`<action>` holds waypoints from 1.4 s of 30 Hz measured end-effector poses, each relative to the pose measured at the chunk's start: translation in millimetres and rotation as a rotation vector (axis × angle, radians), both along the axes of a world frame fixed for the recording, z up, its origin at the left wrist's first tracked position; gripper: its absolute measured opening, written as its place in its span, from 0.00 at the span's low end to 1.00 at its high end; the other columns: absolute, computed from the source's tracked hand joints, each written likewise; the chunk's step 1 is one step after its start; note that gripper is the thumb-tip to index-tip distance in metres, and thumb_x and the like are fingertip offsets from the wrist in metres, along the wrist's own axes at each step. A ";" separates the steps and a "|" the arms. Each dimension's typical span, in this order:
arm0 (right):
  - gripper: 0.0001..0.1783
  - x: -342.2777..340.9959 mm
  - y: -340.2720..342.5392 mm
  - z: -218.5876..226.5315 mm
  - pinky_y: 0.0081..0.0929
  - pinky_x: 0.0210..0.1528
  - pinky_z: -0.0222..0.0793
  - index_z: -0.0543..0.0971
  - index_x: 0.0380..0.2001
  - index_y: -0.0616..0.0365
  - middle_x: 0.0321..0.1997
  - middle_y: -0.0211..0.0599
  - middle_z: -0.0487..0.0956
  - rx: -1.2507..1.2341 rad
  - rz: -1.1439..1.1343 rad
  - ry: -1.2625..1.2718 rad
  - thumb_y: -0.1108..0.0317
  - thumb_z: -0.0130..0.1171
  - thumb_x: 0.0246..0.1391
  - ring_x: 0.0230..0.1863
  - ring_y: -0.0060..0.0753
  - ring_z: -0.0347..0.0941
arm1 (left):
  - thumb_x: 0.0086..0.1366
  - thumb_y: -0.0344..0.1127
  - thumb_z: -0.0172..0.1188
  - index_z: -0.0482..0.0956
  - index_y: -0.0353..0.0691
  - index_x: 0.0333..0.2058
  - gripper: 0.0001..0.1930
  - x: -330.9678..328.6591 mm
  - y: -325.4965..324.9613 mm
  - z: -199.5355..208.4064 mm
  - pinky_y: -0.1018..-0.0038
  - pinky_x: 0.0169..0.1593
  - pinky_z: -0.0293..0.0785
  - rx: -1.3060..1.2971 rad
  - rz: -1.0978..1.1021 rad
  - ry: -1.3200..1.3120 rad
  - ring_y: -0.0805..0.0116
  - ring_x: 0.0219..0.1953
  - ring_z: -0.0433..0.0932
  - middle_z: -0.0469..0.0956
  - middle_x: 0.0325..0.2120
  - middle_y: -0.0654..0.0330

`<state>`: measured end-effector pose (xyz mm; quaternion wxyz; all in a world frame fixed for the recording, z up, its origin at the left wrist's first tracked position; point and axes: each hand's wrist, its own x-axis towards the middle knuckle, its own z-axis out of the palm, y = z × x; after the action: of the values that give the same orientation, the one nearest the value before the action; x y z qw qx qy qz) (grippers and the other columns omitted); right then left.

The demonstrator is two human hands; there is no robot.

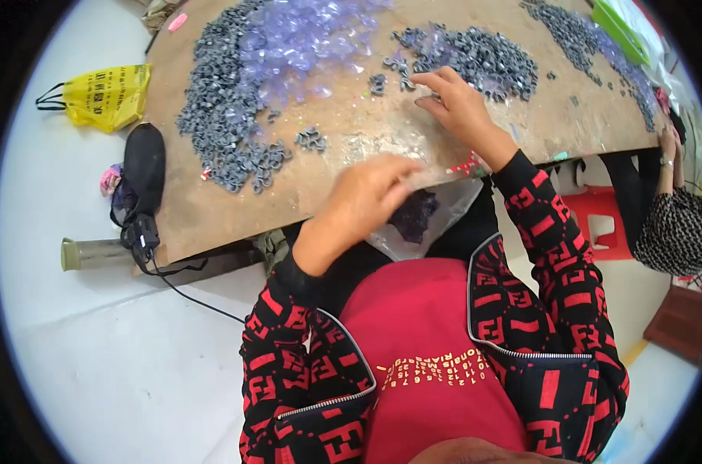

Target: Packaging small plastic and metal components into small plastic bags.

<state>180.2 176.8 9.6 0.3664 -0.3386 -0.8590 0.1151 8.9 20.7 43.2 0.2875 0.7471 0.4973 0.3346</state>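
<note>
My right hand [461,108] is over the table, its thumb and fingers apart, with the fingertips beside a few small grey ring-shaped plastic pieces [377,83] at the edge of a grey pile [482,60]. Nothing shows between its fingers. My left hand [362,199] is above the table's near edge, its fingers smeared by motion, so I cannot make out whether they hold anything. Below and between my hands, a clear plastic bag [451,207] lies at my lap with dark purple pieces [415,216] in it. A small grey cluster [311,139] lies beyond my left hand.
A large grey pile [212,93] and translucent purple pieces [312,42] cover the table's left side. A black padded object [144,166] with a cable and a yellow bag [107,97] are at the left edge. Another person's arm [666,158] and a red stool [598,224] are at right.
</note>
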 end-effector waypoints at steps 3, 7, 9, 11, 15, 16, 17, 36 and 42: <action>0.14 -13.2 12.0 -12.4 0.35 0.33 0.71 0.79 0.42 0.48 0.35 0.34 0.75 0.021 -0.064 -0.148 0.66 0.60 0.48 0.31 0.44 0.75 | 0.54 0.29 0.57 0.77 0.40 0.42 0.14 -33.8 25.4 0.6 0.62 0.40 0.73 0.033 0.248 0.204 0.51 0.38 0.77 0.78 0.36 0.51; 0.09 -22.7 11.7 -18.4 0.37 0.35 0.67 0.78 0.35 0.52 0.32 0.34 0.74 0.093 -0.022 -0.188 0.67 0.60 0.48 0.35 0.42 0.73 | 0.54 0.30 0.58 0.77 0.40 0.44 0.16 -78.8 61.2 -16.9 0.67 0.40 0.73 0.281 0.470 0.436 0.55 0.36 0.78 0.77 0.38 0.53; 0.05 -22.7 6.7 -13.7 0.38 0.34 0.66 0.78 0.31 0.54 0.31 0.35 0.74 0.103 -0.002 -0.125 0.69 0.60 0.47 0.32 0.42 0.72 | 0.53 0.29 0.59 0.77 0.41 0.42 0.15 -85.2 78.7 -21.2 0.64 0.40 0.73 0.280 0.495 0.451 0.53 0.37 0.77 0.76 0.37 0.54; 0.05 -16.9 2.4 -10.0 0.38 0.34 0.66 0.78 0.30 0.54 0.31 0.35 0.74 0.051 0.071 -0.131 0.70 0.60 0.47 0.33 0.43 0.72 | 0.52 0.28 0.60 0.77 0.42 0.41 0.15 -88.3 92.4 -27.3 0.60 0.40 0.72 0.283 0.513 0.459 0.51 0.38 0.76 0.75 0.35 0.54; 0.05 -3.3 -19.7 -8.4 0.33 0.35 0.67 0.79 0.31 0.55 0.31 0.36 0.73 0.006 0.100 -0.077 0.71 0.59 0.49 0.33 0.42 0.72 | 0.52 0.31 0.61 0.78 0.41 0.40 0.14 -85.5 110.0 -32.5 0.61 0.39 0.72 0.291 0.550 0.603 0.51 0.36 0.76 0.74 0.34 0.53; 0.06 0.0 -27.3 -8.8 0.31 0.35 0.67 0.79 0.33 0.55 0.31 0.37 0.73 -0.125 0.099 0.014 0.71 0.58 0.50 0.33 0.40 0.72 | 0.53 0.33 0.62 0.79 0.41 0.40 0.14 -83.9 113.3 -31.2 0.62 0.39 0.72 0.249 0.576 0.638 0.52 0.36 0.76 0.75 0.35 0.54; 0.07 2.7 -34.1 -8.9 0.28 0.36 0.67 0.79 0.34 0.55 0.31 0.37 0.73 -0.257 0.101 0.106 0.72 0.58 0.51 0.33 0.38 0.72 | 0.53 0.33 0.62 0.79 0.41 0.40 0.14 -84.1 116.5 -31.7 0.62 0.39 0.72 0.252 0.574 0.640 0.52 0.36 0.76 0.75 0.35 0.54; 0.12 5.7 -81.3 38.9 0.19 0.43 0.67 0.74 0.45 0.61 0.40 0.30 0.75 -1.000 0.410 0.782 0.71 0.54 0.58 0.38 0.18 0.70 | 0.62 0.30 0.55 0.71 0.40 0.33 0.03 16.6 19.1 2.5 0.81 0.32 0.71 -0.322 0.363 -1.218 0.77 0.26 0.76 0.79 0.34 0.58; 0.10 5.2 -89.8 38.5 0.17 0.40 0.67 0.74 0.43 0.60 0.38 0.28 0.75 -0.998 0.424 0.928 0.72 0.55 0.57 0.37 0.18 0.70 | 0.62 0.29 0.54 0.70 0.40 0.34 0.03 27.9 10.4 12.2 0.81 0.33 0.71 -0.292 0.257 -1.223 0.76 0.28 0.75 0.76 0.40 0.57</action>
<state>185.4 87.0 48.0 0.4650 -0.2079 -0.5067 0.6956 36.8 31.1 55.4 0.5755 0.3090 0.3694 0.6610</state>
